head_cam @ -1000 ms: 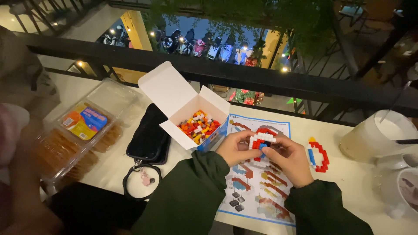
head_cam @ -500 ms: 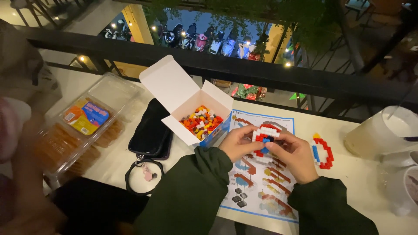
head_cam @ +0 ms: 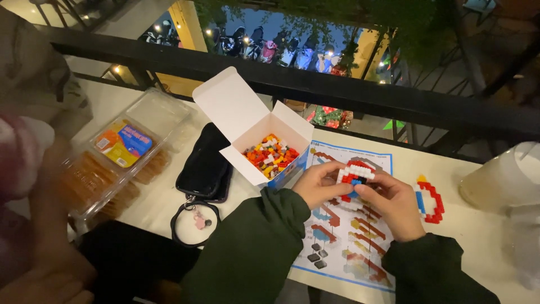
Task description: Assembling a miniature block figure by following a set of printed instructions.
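Both my hands hold a small red, white and blue brick model (head_cam: 354,173) above a printed instruction sheet (head_cam: 349,242). My left hand (head_cam: 318,184) grips its left side and my right hand (head_cam: 394,204) pinches its right side and underside. Both arms wear dark green sleeves. Just left of my hands stands an open white box (head_cam: 256,121) filled with small mixed-colour bricks (head_cam: 271,155). A separate curved piece of red, blue and yellow bricks (head_cam: 430,200) lies on the table to the right of the sheet.
A black pouch (head_cam: 205,163) with a key ring (head_cam: 192,222) lies left of the box. A clear plastic tray of snacks (head_cam: 112,163) sits further left. Another person's arm (head_cam: 28,186) is at the left edge. A pale container (head_cam: 500,180) stands at right; a black railing (head_cam: 337,90) runs behind.
The view has shifted slightly. My hands stay on the brick model over the sheet, with small finger movements on it.
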